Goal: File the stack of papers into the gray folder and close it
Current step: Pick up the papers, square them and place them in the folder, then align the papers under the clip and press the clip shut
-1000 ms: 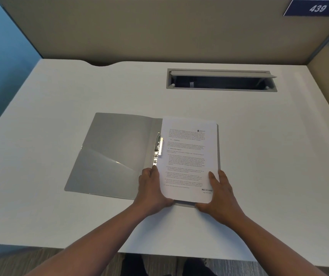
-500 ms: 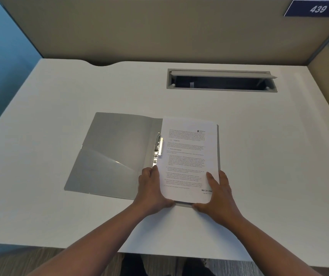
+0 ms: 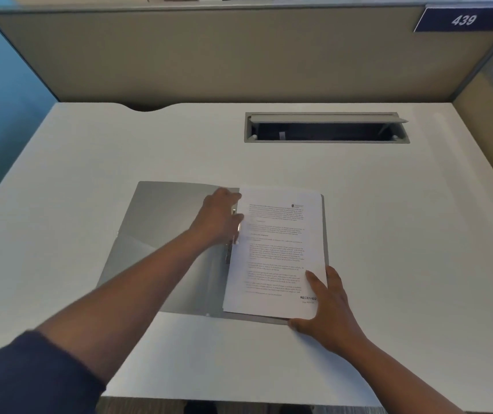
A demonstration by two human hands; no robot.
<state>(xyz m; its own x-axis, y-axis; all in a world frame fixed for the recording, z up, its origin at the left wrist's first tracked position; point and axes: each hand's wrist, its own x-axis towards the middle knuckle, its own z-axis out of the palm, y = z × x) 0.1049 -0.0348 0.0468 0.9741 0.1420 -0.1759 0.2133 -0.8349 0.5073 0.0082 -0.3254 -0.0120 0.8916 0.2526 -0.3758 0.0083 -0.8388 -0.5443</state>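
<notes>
Papers lie in the open gray folder — right hand flat at their five-o'clock corner, left hand at the clip, its grip unclear — fastening and closing remain.

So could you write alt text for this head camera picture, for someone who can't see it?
A stack of papers lies on the right half of an open gray folder on a white desk. The left hand reaches to the metal clip at the spine; the right hand rests on the papers' near corner.
</notes>
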